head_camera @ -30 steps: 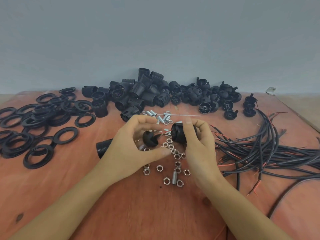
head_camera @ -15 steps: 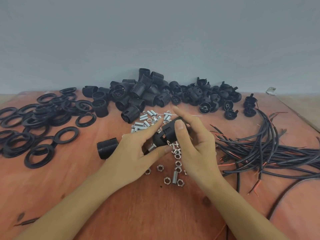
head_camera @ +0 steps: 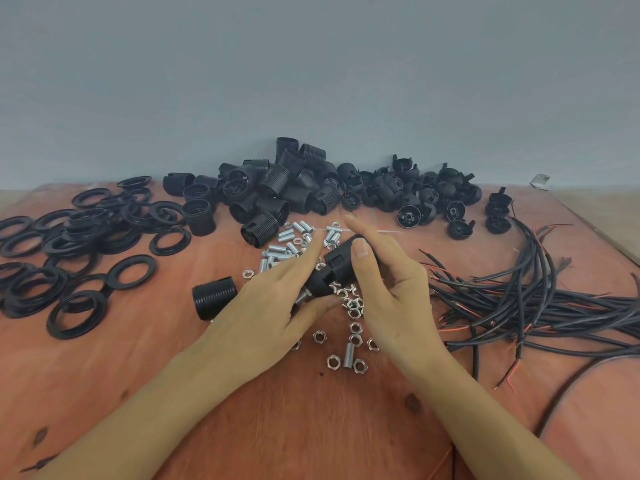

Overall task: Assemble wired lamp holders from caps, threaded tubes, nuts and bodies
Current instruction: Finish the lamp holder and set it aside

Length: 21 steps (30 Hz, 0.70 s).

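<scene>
I note the lamp holder (head_camera: 336, 270) tilted above the table (head_camera: 311, 427), between both grips. Left hand (head_camera: 273, 306) pinches its lower end; right hand (head_camera: 394, 292) clasps its upper body.

The flat reddish-brown wooden board (head_camera: 311, 427) is smooth and matt, with faint grain and a few dark knots. The black plastic lamp holder (head_camera: 337, 268) has a dull sheen: finely ribbed at its far end, smooth at its domed near end, where a bright metal stub sticks out. The short silver threaded metal tubes (head_camera: 287, 237) and the silver hexagonal metal nuts (head_camera: 333, 362) are shiny. The flat black plastic rings (head_camera: 131, 271) look glossy along their edges. The black ribbed plastic bodies (head_camera: 277, 181) and black domed plastic caps (head_camera: 408, 216) are semi-gloss. The long black cables (head_camera: 519, 299) look matt and rubbery, with red cores. The grey-blue wall (head_camera: 311, 81) is evenly matt.
</scene>
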Each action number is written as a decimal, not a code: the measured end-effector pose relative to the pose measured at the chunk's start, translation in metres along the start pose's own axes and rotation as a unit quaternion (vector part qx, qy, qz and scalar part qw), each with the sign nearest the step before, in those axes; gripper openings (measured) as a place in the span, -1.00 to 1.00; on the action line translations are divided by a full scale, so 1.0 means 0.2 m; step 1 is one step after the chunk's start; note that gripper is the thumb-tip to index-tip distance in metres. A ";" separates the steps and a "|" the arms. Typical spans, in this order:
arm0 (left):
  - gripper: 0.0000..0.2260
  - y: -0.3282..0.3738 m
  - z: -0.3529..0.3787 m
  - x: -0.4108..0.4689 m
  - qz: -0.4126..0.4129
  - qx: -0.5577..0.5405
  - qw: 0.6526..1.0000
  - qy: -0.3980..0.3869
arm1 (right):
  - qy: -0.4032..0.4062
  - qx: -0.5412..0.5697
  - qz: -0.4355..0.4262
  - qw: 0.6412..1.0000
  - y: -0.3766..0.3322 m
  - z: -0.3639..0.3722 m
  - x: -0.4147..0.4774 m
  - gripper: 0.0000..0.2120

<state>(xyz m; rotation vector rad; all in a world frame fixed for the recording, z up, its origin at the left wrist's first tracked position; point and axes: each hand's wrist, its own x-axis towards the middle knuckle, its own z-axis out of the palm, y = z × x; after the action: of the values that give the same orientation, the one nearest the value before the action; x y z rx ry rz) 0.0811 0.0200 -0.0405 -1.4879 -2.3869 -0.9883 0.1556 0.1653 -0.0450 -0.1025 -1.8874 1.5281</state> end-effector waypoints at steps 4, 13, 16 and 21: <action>-0.33 -0.01 0.00 0.00 0.000 0.007 1.000 -0.007 | -0.001 0.010 0.020 1.000 0.00 0.00 0.00 -0.70; -0.33 0.01 -0.02 0.00 0.027 0.063 0.998 -0.009 | 0.006 0.009 0.035 0.999 0.00 0.00 0.00 -0.72; -0.35 0.01 0.00 0.00 0.013 0.027 1.000 0.002 | -0.001 -0.010 0.039 0.999 0.00 0.00 0.00 -0.71; -0.40 0.01 0.02 -0.01 -0.008 -0.005 1.000 0.012 | -0.007 -0.031 0.035 0.999 0.01 0.00 0.00 -0.70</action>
<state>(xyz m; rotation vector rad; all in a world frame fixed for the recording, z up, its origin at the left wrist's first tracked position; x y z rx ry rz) 0.0835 0.0218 -0.0440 -1.4540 -2.3851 -1.0183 0.1551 0.1669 -0.0473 -0.1880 -1.9610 1.5199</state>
